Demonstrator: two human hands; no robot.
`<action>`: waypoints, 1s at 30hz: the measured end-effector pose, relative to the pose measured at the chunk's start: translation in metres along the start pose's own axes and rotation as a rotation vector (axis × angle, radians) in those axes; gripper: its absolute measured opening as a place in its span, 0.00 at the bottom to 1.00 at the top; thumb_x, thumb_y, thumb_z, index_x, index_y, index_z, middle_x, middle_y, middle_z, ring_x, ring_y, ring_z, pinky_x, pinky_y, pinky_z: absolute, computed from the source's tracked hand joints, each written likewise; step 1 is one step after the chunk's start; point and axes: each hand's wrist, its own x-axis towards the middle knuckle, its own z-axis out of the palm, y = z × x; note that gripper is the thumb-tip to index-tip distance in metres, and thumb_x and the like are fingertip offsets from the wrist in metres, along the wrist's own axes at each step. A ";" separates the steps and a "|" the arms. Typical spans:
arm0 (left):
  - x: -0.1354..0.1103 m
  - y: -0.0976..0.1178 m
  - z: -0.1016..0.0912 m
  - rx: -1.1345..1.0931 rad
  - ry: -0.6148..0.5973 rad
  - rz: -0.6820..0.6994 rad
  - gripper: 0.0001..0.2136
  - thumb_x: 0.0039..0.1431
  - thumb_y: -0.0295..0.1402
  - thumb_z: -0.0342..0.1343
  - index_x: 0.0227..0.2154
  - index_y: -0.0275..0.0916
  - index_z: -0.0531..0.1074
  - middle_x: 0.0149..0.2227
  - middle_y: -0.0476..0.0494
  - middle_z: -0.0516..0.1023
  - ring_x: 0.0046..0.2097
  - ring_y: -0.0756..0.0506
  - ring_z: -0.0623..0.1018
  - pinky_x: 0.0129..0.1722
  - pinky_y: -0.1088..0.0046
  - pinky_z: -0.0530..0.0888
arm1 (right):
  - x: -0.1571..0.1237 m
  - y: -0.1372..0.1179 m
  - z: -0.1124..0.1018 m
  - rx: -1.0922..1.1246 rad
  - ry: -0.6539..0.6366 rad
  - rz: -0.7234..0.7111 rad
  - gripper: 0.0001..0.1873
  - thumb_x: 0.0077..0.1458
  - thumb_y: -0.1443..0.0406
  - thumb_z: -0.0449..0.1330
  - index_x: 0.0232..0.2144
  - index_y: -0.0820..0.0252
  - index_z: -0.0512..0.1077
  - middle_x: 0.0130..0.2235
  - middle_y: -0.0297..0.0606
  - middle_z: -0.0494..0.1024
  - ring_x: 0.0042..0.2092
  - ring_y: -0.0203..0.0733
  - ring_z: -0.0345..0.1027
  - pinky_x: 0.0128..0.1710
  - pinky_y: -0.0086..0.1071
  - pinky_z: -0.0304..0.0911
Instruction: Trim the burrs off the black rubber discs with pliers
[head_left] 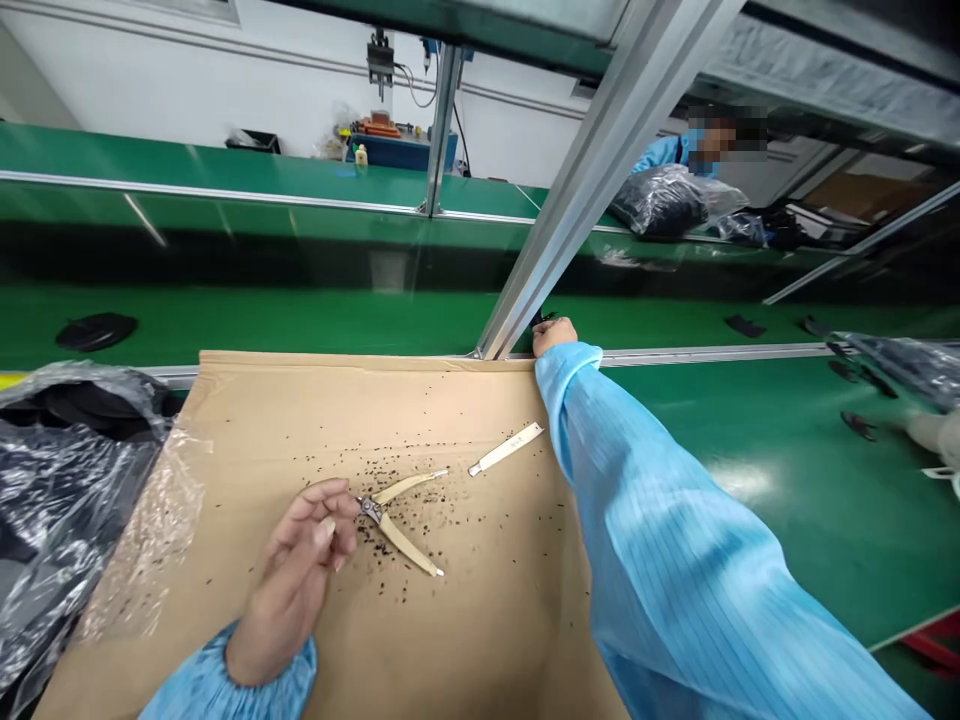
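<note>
My left hand (309,555) hovers over the cardboard sheet (480,640), palm turned up, with its fingers loosely curled and nothing visible in them. Right beside its fingertips lie nippers (401,520) with cream handles spread apart. Stretched far forward, my right hand (555,335) reaches past the metal post onto the green conveyor belt. Its fingers are closed at a small black part (541,318), mostly hidden behind the post and the hand. A utility knife (506,449) with a pale handle rests on the cardboard, amid many tiny black scraps.
A slanted metal post (559,220) stands just left of my right hand. Clear plastic bags of black parts (75,500) lie at the left. A black round part (96,331) and other black parts (859,425) sit on green surfaces. Across the line is another person (664,152).
</note>
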 end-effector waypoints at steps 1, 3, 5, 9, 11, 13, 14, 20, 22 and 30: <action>0.000 0.000 0.000 -0.001 -0.005 -0.001 0.19 0.58 0.41 0.55 0.50 0.40 0.67 0.42 0.39 0.68 0.33 0.50 0.68 0.28 0.75 0.66 | -0.005 0.000 -0.007 0.026 0.034 0.011 0.16 0.54 0.68 0.53 0.42 0.62 0.77 0.49 0.43 0.67 0.48 0.33 0.61 0.58 0.32 0.58; 0.001 0.000 0.001 -0.002 -0.001 -0.010 0.20 0.57 0.43 0.57 0.50 0.39 0.66 0.42 0.39 0.68 0.34 0.51 0.69 0.29 0.76 0.66 | -0.021 -0.001 -0.022 0.090 0.127 0.027 0.18 0.55 0.67 0.52 0.44 0.61 0.76 0.50 0.42 0.66 0.49 0.33 0.61 0.59 0.31 0.58; 0.003 0.001 0.003 -0.011 0.006 -0.029 0.23 0.55 0.44 0.59 0.50 0.37 0.65 0.42 0.40 0.68 0.33 0.52 0.69 0.28 0.77 0.65 | -0.043 -0.001 -0.034 0.150 0.246 0.011 0.19 0.57 0.66 0.51 0.47 0.60 0.75 0.51 0.41 0.66 0.51 0.33 0.60 0.60 0.29 0.57; 0.006 0.005 0.008 -0.073 -0.019 -0.038 0.27 0.50 0.44 0.64 0.48 0.34 0.63 0.40 0.41 0.69 0.31 0.53 0.68 0.25 0.78 0.63 | -0.110 -0.011 -0.044 0.436 0.491 0.065 0.20 0.56 0.65 0.51 0.46 0.67 0.74 0.49 0.43 0.68 0.49 0.31 0.63 0.56 0.26 0.60; 0.008 0.006 0.010 -0.103 -0.038 -0.028 0.28 0.47 0.42 0.66 0.47 0.34 0.63 0.40 0.41 0.69 0.31 0.53 0.69 0.24 0.79 0.63 | -0.158 -0.027 -0.041 0.704 0.474 0.049 0.19 0.51 0.62 0.55 0.42 0.69 0.74 0.42 0.42 0.72 0.41 0.29 0.65 0.47 0.25 0.63; 0.010 0.008 0.011 -0.109 -0.055 -0.021 0.30 0.46 0.42 0.67 0.48 0.34 0.62 0.42 0.40 0.69 0.33 0.52 0.71 0.26 0.78 0.67 | -0.214 -0.051 -0.034 0.920 0.271 -0.061 0.21 0.46 0.58 0.59 0.38 0.69 0.73 0.39 0.41 0.73 0.34 0.26 0.63 0.38 0.23 0.63; 0.011 0.008 0.012 -0.115 -0.057 -0.019 0.32 0.45 0.42 0.67 0.49 0.34 0.61 0.44 0.39 0.69 0.35 0.50 0.73 0.27 0.77 0.69 | -0.244 -0.065 -0.030 1.012 0.166 -0.082 0.21 0.43 0.57 0.60 0.35 0.70 0.73 0.36 0.41 0.73 0.33 0.26 0.63 0.37 0.22 0.63; 0.018 0.003 0.012 -0.238 -0.009 0.094 0.27 0.46 0.41 0.67 0.46 0.32 0.66 0.45 0.38 0.73 0.45 0.46 0.74 0.46 0.69 0.72 | -0.369 -0.126 -0.005 1.071 -0.300 -0.427 0.18 0.49 0.56 0.59 0.34 0.67 0.73 0.41 0.41 0.73 0.40 0.29 0.68 0.42 0.24 0.68; 0.023 0.001 0.009 -0.222 0.112 0.140 0.27 0.45 0.40 0.68 0.45 0.31 0.68 0.43 0.38 0.74 0.44 0.46 0.75 0.48 0.68 0.71 | -0.376 -0.125 -0.002 0.917 -0.076 -0.615 0.15 0.54 0.59 0.56 0.38 0.65 0.73 0.44 0.41 0.71 0.48 0.30 0.66 0.51 0.27 0.66; 0.038 0.000 0.006 -0.297 0.261 0.086 0.28 0.46 0.38 0.67 0.49 0.31 0.68 0.45 0.36 0.74 0.44 0.46 0.75 0.43 0.72 0.72 | -0.343 -0.101 0.011 0.294 -0.136 -0.670 0.18 0.57 0.59 0.52 0.46 0.57 0.73 0.51 0.38 0.70 0.54 0.43 0.62 0.59 0.48 0.57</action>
